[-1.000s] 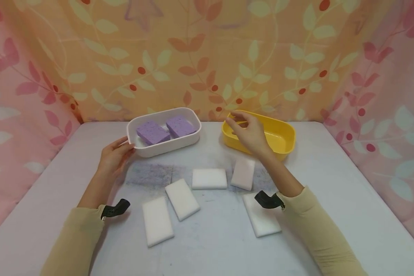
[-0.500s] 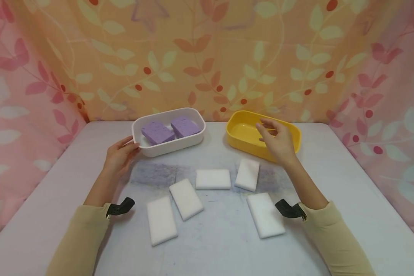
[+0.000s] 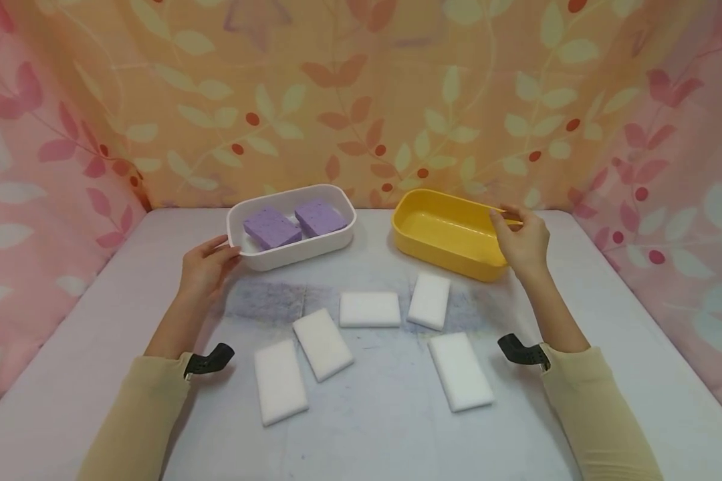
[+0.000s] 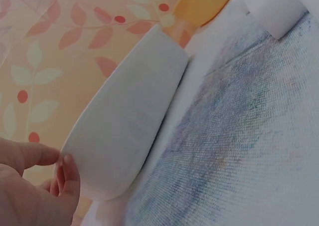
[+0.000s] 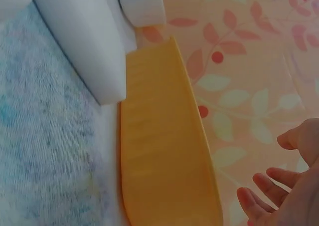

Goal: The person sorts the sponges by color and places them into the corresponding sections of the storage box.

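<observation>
White tray (image 3: 296, 252), upper centre of the head frame, holds two purple sponges (image 3: 272, 228); your left hand (image 3: 207, 268) pinches its left end. Yellow tray (image 3: 451, 234) sits upper right; your right hand (image 3: 526, 244), released, fingers loosely curved, is beside its right end. Five white blocks (image 3: 370, 309) lie below both

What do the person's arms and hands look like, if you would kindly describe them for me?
The left sleeve and right sleeve are plain beige and end short of the wrists. A bent black attachment juts from each cuff: the left attachment and the right attachment. The left hand and right hand are ungloved, with no rings in view.
</observation>
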Demonstrator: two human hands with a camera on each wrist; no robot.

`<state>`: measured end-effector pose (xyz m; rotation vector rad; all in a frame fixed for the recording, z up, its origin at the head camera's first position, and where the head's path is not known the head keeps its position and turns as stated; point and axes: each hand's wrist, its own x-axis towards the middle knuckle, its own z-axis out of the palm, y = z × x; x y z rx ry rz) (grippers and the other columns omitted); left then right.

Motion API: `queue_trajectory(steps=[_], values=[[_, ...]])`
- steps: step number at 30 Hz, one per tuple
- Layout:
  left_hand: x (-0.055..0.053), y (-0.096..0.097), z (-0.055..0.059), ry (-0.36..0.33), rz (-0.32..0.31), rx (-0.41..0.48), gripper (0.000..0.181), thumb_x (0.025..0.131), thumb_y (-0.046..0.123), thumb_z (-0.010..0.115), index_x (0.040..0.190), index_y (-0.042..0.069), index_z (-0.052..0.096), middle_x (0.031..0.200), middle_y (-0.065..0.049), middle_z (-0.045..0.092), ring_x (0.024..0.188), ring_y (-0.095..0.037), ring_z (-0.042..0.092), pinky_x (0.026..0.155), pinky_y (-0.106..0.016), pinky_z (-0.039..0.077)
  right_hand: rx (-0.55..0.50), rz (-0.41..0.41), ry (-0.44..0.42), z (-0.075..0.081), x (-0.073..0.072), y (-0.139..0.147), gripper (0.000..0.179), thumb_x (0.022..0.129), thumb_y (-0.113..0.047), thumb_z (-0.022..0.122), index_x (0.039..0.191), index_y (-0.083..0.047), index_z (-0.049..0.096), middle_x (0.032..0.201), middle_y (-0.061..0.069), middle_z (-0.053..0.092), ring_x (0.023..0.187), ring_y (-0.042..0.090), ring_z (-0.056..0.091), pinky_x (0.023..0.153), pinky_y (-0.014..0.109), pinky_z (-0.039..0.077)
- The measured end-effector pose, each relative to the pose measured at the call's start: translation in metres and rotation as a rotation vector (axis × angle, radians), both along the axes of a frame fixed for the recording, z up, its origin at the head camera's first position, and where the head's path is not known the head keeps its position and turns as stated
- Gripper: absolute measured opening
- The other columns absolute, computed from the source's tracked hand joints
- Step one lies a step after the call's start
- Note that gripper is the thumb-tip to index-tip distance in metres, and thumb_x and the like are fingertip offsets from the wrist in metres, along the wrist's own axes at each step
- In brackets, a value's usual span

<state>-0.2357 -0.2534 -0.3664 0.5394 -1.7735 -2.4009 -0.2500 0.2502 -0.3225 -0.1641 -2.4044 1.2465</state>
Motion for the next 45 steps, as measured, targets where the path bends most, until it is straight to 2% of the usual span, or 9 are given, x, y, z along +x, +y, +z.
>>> queue_trajectory(steps=[3,10,14,17,21,24,29,34,45], values=[[0.002,0.002,0.006,-0.011,0.052,-0.084,0.064,0.098,-0.008,0.065,0.158,-0.005,0.042,0.091,0.004,0.060,0.074,-0.003,0.065,0.071,-0.012,0.060,0.047,-0.051,0.005,-0.005,-0.008,0.011,0.048,0.106,-0.029,0.061,0.142,0.002,0.064,0.132,0.025,0.069,0.113,0.040,0.070,0.088,0.022,0.058],[0.008,0.014,0.041,0.086,0.084,-0.182,0.056,0.096,-0.009,0.067,0.150,-0.007,0.052,0.103,-0.003,0.052,0.083,-0.006,0.060,0.073,-0.012,0.060,0.062,-0.196,0.062,-0.001,-0.020,0.055,0.047,0.103,-0.020,0.058,0.139,0.011,0.061,0.139,0.031,0.062,0.131,0.046,0.056,0.117,0.051,0.043],[0.022,0.023,0.061,0.204,-0.079,-0.414,0.050,0.097,-0.003,0.069,0.145,-0.010,0.056,0.104,0.001,0.058,0.085,-0.003,0.063,0.077,-0.012,0.059,0.046,-0.227,-0.051,-0.005,-0.021,0.080,0.056,0.104,-0.023,0.053,0.149,0.010,0.051,0.147,0.034,0.053,0.140,0.046,0.047,0.124,0.050,0.034],[0.031,0.027,0.067,0.289,-0.252,-0.651,0.046,0.099,0.002,0.070,0.141,-0.010,0.059,0.105,0.003,0.065,0.086,0.000,0.065,0.079,-0.012,0.058,0.021,-0.208,-0.161,-0.012,-0.020,0.095,0.061,0.105,-0.026,0.050,0.155,0.008,0.044,0.144,0.033,0.055,0.110,0.018,0.068,0.104,0.026,0.051],[0.038,0.031,0.068,0.303,-0.504,-0.841,0.042,0.099,0.005,0.070,0.139,-0.008,0.063,0.117,-0.013,0.071,0.098,-0.010,0.068,0.082,-0.014,0.056,-0.126,-0.082,-0.260,-0.021,-0.023,0.106,0.065,0.105,-0.023,0.049,0.158,0.011,0.033,0.090,-0.004,0.071,0.056,-0.013,0.056,0.060,0.008,0.053],[0.042,0.037,0.067,0.294,-0.668,-0.938,0.039,0.099,0.007,0.071,0.135,-0.005,0.066,0.123,-0.023,0.069,0.107,-0.024,0.068,0.089,-0.021,0.056,-0.255,-0.002,-0.315,-0.027,-0.023,0.108,0.067,0.106,-0.019,0.048,0.160,0.014,0.025,0.068,-0.030,0.053,0.053,-0.009,0.062,0.057,0.011,0.057],[0.045,0.050,0.060,0.317,-0.909,-1.034,0.034,0.095,0.002,0.071,0.128,-0.006,0.069,0.117,-0.023,0.070,0.107,-0.033,0.069,0.094,-0.041,0.058,-0.343,0.116,-0.341,-0.031,-0.024,0.104,0.069,0.107,-0.018,0.047,0.158,0.019,0.018,0.070,-0.028,0.058,0.058,-0.008,0.064,0.060,0.012,0.058],[0.046,0.057,0.051,0.261,-1.098,-1.086,0.027,0.092,0.004,0.074,0.118,-0.002,0.072,0.114,-0.014,0.073,0.101,-0.024,0.069,0.087,-0.036,0.059,-0.315,0.211,-0.365,-0.036,-0.025,0.099,0.066,0.109,-0.019,0.042,0.156,0.022,0.020,0.075,-0.027,0.060,0.064,-0.009,0.061,0.062,0.011,0.057],[0.048,0.054,0.039,0.047,-1.307,-1.021,0.018,0.086,0.003,0.082,0.098,0.002,0.068,0.095,-0.006,0.065,0.087,-0.015,0.061,0.078,-0.028,0.055,-0.582,0.187,-0.395,-0.042,-0.032,0.086,0.073,0.111,-0.028,0.052,0.163,0.009,0.019,0.100,-0.009,0.056,0.069,0.000,0.069,0.065,0.015,0.061]])
